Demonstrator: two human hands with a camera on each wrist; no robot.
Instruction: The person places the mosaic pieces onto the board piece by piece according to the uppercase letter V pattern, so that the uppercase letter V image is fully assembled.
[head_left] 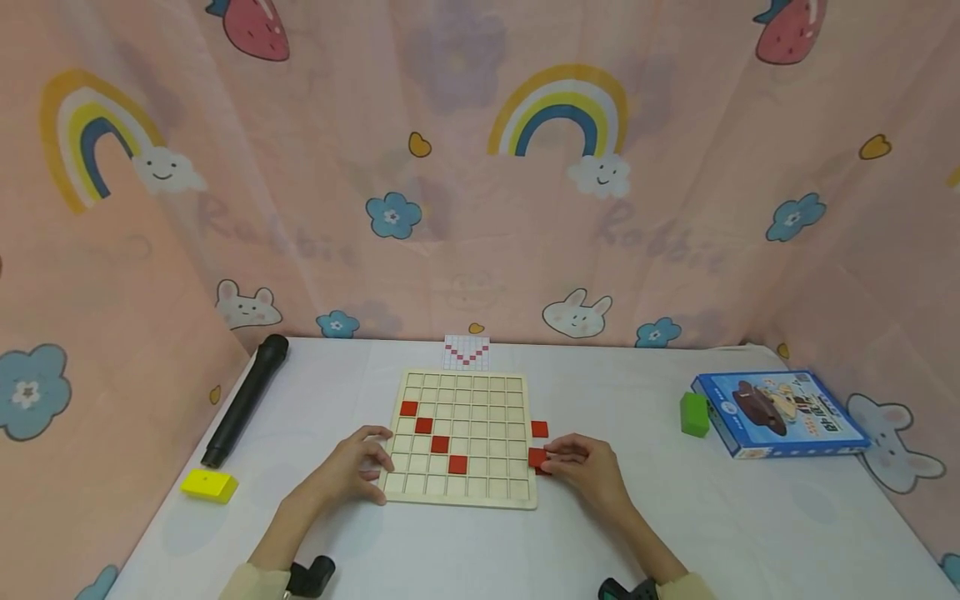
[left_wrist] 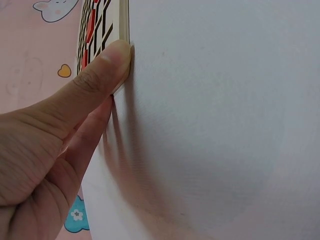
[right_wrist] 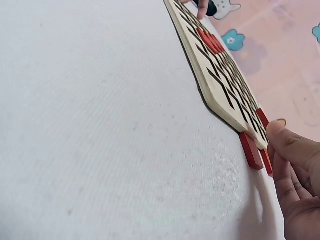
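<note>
A pale wooden grid board [head_left: 487, 423] lies on the white table, with several red square tiles, such as one red tile [head_left: 457, 464], set in its cells in a descending diagonal. My left hand [head_left: 356, 468] holds the board's near-left corner, thumb on the near edge in the left wrist view. Beside the board's right edge, my right hand [head_left: 588, 473] pinches a red tile [right_wrist: 262, 118] between thumb and fingers, slightly raised. Below it two red tiles lie by that edge, one nearer red tile [right_wrist: 251, 151] and one farther red tile [head_left: 539, 429].
Behind the board stands a small pattern card [head_left: 467, 353] with a red V. To the left lie a black cylinder [head_left: 247, 400] and a yellow block [head_left: 209, 485]. At right, a green block [head_left: 694, 414] touches or nearly touches a blue box [head_left: 780, 415]. A pink printed cloth surrounds the table.
</note>
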